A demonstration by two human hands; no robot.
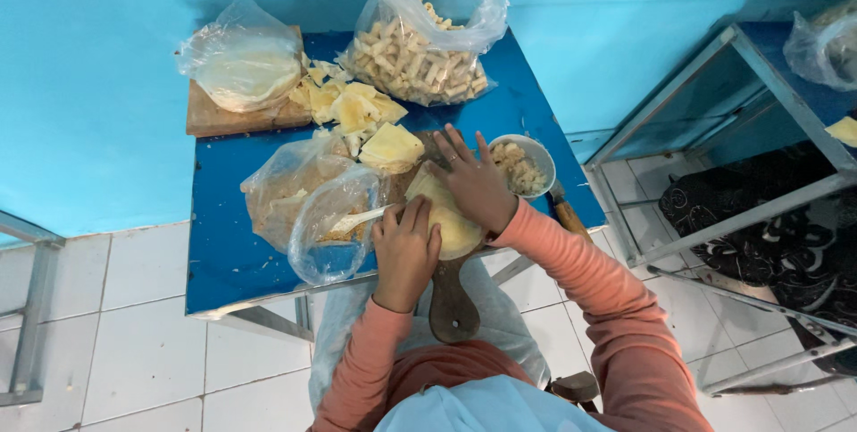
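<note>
Left hand (406, 245): grip closed around a pale spoon-like utensil (361, 217), tip reaching left toward the mouth of a clear bag; knuckles resting at the near edge of a yellow dough sheet (451, 222). Right hand (471, 184): grip released, fingers spread flat, pressing down on the same dough sheet from above. Dough sheet: thin, pale yellow, lying on a wooden paddle board (452, 307), handle of the board hanging over the near edge of the desk. Just right of the right hand: small white bowl (527, 164) with crumbly pale filling, touching or nearly touching the fingers, cannot tell which. Beside the bowl, toward the desk edge: wooden handle (568, 214) of a tool, blade hidden. Left of the hands: two clear plastic bags (312, 204), crumpled, partly open, with pale contents inside. Behind the hands: loose heap of yellow folded dough pieces (357, 111), spread from mid-desk to the back. Back left: wooden cutting board (210, 118) carrying a clear bag of round pale wrappers (243, 62). Back right: large open clear bag of finished rolled sticks (415, 53), piled high, standing against the wall. Support: blue desk (223, 253) on a grey metal frame, set against a turquoise wall (89, 84). Sleeves: salmon pink, both arms. Floor: white tiles (143, 352). Far right, well apart: second metal frame stand (750, 128) with a dark patterned cloth beneath it.
</note>
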